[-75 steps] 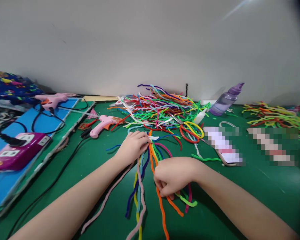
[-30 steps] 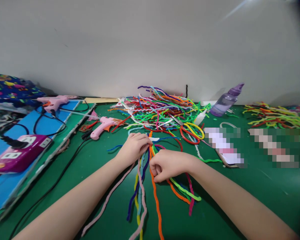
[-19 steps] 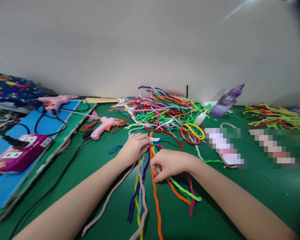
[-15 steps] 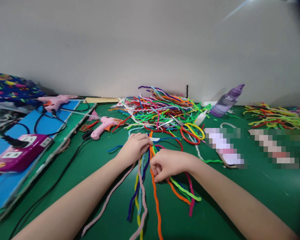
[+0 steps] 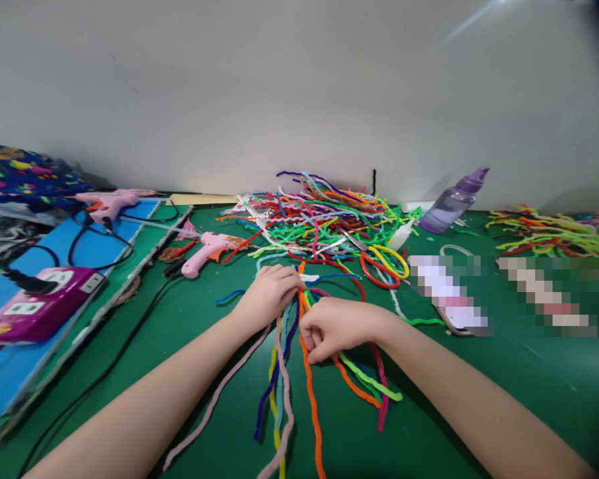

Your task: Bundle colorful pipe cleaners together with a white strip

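Observation:
My left hand [image 5: 274,291] is closed at the top of a spread of fuzzy pipe cleaners, its fingertips pinching them near a small white slip [image 5: 308,279]. Just below and to the right, my right hand [image 5: 342,326] is curled, thumb and fingers at an orange pipe cleaner [image 5: 315,406] that hangs down toward me. Pink [image 5: 285,406], dark blue [image 5: 264,406] and yellow strands fan out under the left hand. Lime green [image 5: 372,379] and magenta [image 5: 381,392] ones come out from under the right hand. The exact pinch points are partly hidden by the fingers.
Behind my hands lies a heap of mixed pipe cleaners [image 5: 314,213] with scissors [image 5: 389,263] on its near edge. A pink glue gun [image 5: 212,253] rests left of it, its black cord running toward me. A purple power strip [image 5: 42,309], water bottle [image 5: 452,203] and phone [image 5: 446,296] flank the sides.

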Demonstrator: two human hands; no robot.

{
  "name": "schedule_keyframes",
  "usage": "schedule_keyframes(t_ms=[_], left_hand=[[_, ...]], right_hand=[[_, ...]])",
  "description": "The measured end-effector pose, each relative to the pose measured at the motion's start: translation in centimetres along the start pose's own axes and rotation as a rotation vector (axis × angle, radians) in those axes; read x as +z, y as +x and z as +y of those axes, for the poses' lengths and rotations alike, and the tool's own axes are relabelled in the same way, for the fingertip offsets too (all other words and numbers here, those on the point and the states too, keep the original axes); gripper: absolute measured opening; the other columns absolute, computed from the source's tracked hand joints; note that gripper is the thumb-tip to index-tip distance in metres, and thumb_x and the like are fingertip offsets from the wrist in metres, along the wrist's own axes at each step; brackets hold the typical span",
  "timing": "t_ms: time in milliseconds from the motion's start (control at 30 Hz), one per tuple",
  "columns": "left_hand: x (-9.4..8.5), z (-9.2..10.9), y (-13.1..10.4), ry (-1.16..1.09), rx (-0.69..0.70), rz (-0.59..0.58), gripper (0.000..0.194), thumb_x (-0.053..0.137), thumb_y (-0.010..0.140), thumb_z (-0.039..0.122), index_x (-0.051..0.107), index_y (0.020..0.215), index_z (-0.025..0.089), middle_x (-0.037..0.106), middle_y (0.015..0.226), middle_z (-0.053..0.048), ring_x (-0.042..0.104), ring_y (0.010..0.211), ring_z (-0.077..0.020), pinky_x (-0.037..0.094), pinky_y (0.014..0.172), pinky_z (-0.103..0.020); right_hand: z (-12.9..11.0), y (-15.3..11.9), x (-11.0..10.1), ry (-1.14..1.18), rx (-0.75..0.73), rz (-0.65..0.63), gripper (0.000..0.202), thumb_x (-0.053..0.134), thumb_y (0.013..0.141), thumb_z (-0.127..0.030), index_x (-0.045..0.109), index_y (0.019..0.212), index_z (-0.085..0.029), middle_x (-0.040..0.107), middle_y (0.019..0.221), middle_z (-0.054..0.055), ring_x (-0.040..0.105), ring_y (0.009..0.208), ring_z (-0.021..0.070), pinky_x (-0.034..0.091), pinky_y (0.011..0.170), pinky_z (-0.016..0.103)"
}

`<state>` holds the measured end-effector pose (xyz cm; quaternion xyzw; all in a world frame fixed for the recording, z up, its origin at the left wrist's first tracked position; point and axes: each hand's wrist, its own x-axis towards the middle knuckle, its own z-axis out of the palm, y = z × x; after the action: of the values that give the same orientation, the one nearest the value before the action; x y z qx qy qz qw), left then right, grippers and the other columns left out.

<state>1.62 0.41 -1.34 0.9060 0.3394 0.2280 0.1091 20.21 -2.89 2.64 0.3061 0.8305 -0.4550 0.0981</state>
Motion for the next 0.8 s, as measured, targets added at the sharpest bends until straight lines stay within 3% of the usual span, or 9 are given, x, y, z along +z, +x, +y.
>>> schedule_keyframes(t_ms=[800], left_hand=[[0.07, 0.04, -0.04, -0.009, -0.01, -0.011, 0.022, 0.04, 0.092, 0.022, 0.061, 0.095, 0.021, 0.062, 0.099, -0.003, 0.052, 0.092, -0.0172, 0.037, 0.082, -0.032]], right_hand=[[0.2, 0.06, 0.01, -0.019, -0.027, 0.003, 0.014, 0.06, 0.07, -0.031, 0.059, 0.071, -0.017, 0.063, 0.059, -0.004, 0.06, 0.055, 0.0089, 0.043, 0.052, 0.017]])
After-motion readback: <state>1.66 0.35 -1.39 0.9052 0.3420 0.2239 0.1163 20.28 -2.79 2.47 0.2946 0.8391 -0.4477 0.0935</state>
